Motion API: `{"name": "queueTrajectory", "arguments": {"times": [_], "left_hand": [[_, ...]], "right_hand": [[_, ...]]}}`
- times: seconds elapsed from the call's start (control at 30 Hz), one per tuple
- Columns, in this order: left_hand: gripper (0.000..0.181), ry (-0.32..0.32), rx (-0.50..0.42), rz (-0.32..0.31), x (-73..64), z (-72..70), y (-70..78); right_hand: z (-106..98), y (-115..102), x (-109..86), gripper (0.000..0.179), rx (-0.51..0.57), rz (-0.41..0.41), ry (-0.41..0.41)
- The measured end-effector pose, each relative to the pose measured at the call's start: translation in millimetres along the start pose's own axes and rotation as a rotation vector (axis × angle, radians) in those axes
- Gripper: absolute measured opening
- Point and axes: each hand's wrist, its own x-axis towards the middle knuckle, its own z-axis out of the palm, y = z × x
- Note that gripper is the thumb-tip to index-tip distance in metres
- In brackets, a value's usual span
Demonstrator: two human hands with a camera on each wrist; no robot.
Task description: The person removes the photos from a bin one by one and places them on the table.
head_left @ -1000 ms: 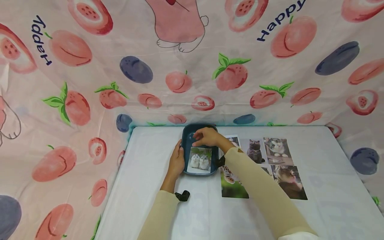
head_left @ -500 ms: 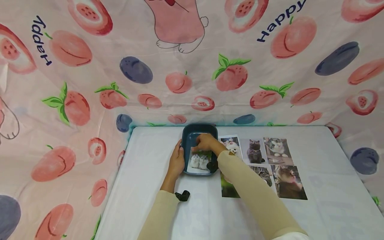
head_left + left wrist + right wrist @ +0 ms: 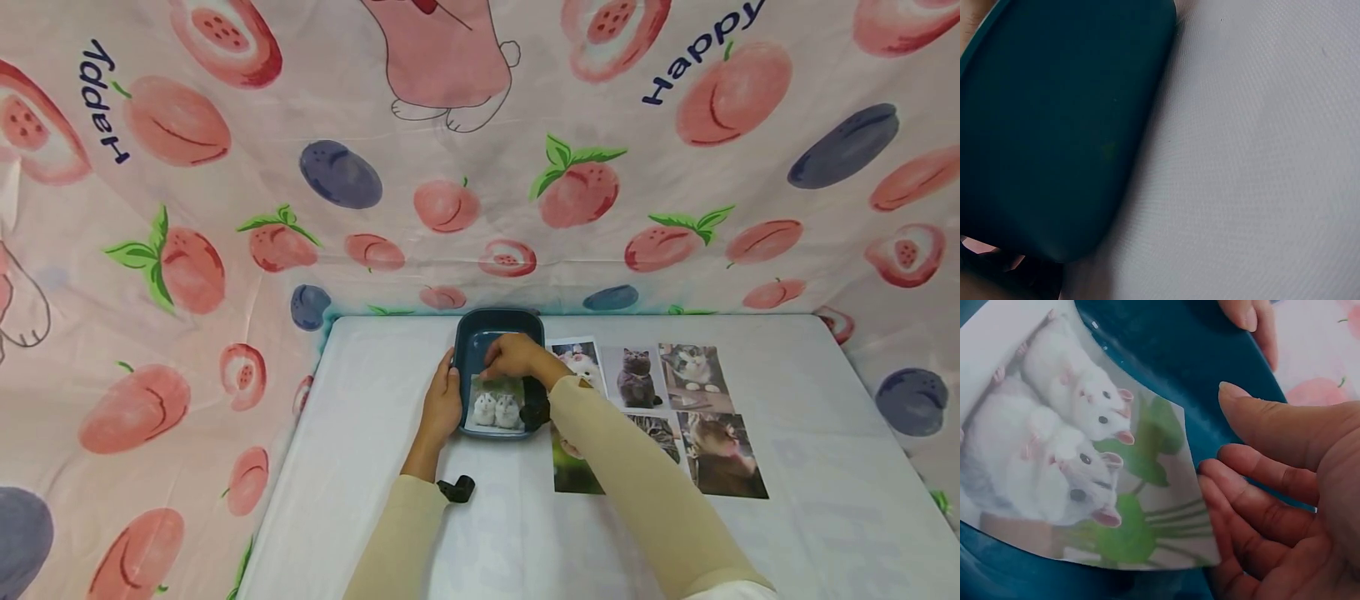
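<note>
A dark teal rectangular tray (image 3: pixel 467 346) stands near the back edge of the table. My left hand (image 3: pixel 441 404) grips its left side; in the right wrist view the left thumb (image 3: pixel 1246 314) lies over the rim with a finger outside. Inside, at the near end, is a photo of two white hamsters (image 3: pixel 495 410), bowed along its length. My right hand (image 3: pixel 512 356) is over the tray at the photo's far edge. Its fingertips (image 3: pixel 1210 478) touch that edge from below, while the thumb (image 3: pixel 1272 422) stays apart from it. In the left wrist view the tray's outer wall (image 3: pixel 1060 125) fills the left side.
Several animal photos lie right of the tray, among them a grey cat (image 3: pixel 637 379), a white dog (image 3: pixel 581 362) and a brown cat (image 3: pixel 723 454). My right forearm covers part of them. A fruit-printed cloth (image 3: pixel 450 242) hangs behind the white table (image 3: pixel 360 367).
My right hand has come down and nearer, from above the tray to the photo's far edge. The hamster photo has shifted slightly left. The left hand and tray have stayed put.
</note>
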Motion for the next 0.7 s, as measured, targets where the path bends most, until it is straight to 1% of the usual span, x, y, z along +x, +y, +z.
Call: {"name": "queueTrajectory", "arguments": {"times": [0.2, 0.33, 0.43, 0.57, 0.7], "left_hand": [[0.05, 0.001, 0.0, -0.005, -0.1, 0.2, 0.3], [0.05, -0.001, -0.006, -0.012, 0.4, 0.0, 0.9], [0.05, 0.005, -0.002, -0.014, 0.3, -0.1, 1.7], [0.05, 0.008, 0.004, -0.01, -0.2, 0.3, 2.0], [0.05, 0.005, 0.005, -0.011, 0.1, 0.5, 1.1]], "right_hand": [[-4, -1, -4.7, 0.028, 0.085, -0.021, 0.006], [-3, 0, -8.2, 0.025, 0.182, -0.016, 0.005], [-3, 1, -10.7, 0.025, 0.225, -0.016, 0.004], [-1, 3, -13.1, 0.023, 0.233, -0.031, 0.021], [-1, 4, -14.0, 0.017, 0.237, -0.073, 0.068]]}}
